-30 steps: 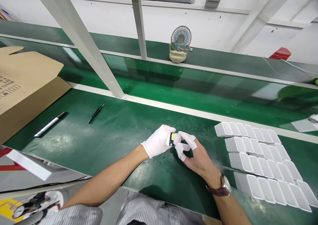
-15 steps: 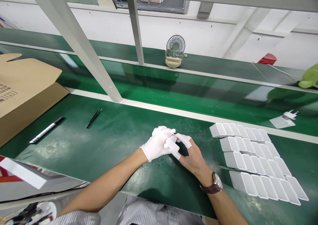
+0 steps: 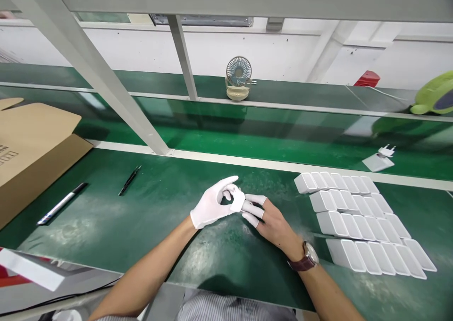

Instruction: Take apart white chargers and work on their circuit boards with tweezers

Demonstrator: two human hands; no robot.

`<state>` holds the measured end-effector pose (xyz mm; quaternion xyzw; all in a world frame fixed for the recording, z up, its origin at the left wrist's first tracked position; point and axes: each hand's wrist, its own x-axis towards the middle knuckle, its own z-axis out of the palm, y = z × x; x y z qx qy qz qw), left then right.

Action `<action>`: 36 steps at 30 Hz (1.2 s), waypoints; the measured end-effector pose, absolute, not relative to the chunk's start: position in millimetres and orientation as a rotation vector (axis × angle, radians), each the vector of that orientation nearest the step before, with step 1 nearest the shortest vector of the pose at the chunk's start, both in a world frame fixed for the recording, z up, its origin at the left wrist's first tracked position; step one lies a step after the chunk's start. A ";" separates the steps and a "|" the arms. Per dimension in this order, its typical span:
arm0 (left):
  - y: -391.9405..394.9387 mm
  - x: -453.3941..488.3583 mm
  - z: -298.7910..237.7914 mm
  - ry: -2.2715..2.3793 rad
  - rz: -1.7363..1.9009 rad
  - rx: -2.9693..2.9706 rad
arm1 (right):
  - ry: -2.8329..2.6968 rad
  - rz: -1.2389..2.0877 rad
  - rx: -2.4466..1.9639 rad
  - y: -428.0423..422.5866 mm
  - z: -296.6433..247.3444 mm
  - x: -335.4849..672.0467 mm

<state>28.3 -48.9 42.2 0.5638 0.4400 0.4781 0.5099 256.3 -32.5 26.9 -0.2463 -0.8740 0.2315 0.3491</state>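
Observation:
My left hand [image 3: 214,202], in a white glove, pinches a small white plastic piece [image 3: 238,201] between thumb and fingers above the green bench. My right hand [image 3: 272,219] wears white finger covers and a wristwatch [image 3: 307,257]. Its fingertips close on the right side of the same piece, and they partly hide it. The piece's exact kind cannot be made out. To the right of my hands, white block-shaped plastic pieces [image 3: 350,255] stand in several slanted rows on the bench.
A cardboard box [image 3: 38,151] lies at the left, with a marker pen [image 3: 62,204] and black tweezers [image 3: 130,180] beside it. Behind the bench rail lies a white plug adapter [image 3: 378,160]. On the back ledge stand a small fan [image 3: 239,78] and a green object [image 3: 433,94]. A grey post [image 3: 106,82] rises at the left.
My left hand has turned, with its thumb now raised and the white piece facing differently. My right fingers have shifted to the piece's right side. The view has tilted and moved slightly.

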 end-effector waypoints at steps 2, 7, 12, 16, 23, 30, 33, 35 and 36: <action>-47.9 23.6 42.6 1.033 1.162 1.335 | -2.322 0.526 -0.600 -33.0 27.9 257.1; -47.9 13.6 45.3 1.096 1.041 1.602 | -2.374 0.495 -0.596 -34.4 31.2 256.7; -51.3 21.7 48.6 1.099 0.940 1.844 | -2.370 0.473 -0.597 -35.1 27.1 253.3; -51.4 27.7 49.6 1.167 1.105 1.838 | -2.314 0.491 -0.577 -36.4 22.7 252.6; -45.6 24.0 53.0 1.140 1.204 1.837 | -2.261 0.527 -0.629 -38.4 14.8 250.0; -40.9 14.3 46.6 1.001 1.125 1.626 | -2.234 0.502 -0.669 -39.6 11.1 247.6; -41.6 11.8 45.2 0.933 1.104 1.502 | -2.267 0.472 -0.683 -41.5 7.4 248.1; -42.6 10.7 44.2 0.928 1.102 1.399 | -2.284 0.434 -0.670 -41.9 4.0 248.0; -43.0 10.2 43.3 0.932 1.123 1.344 | -2.291 0.412 -0.656 -41.6 3.0 247.8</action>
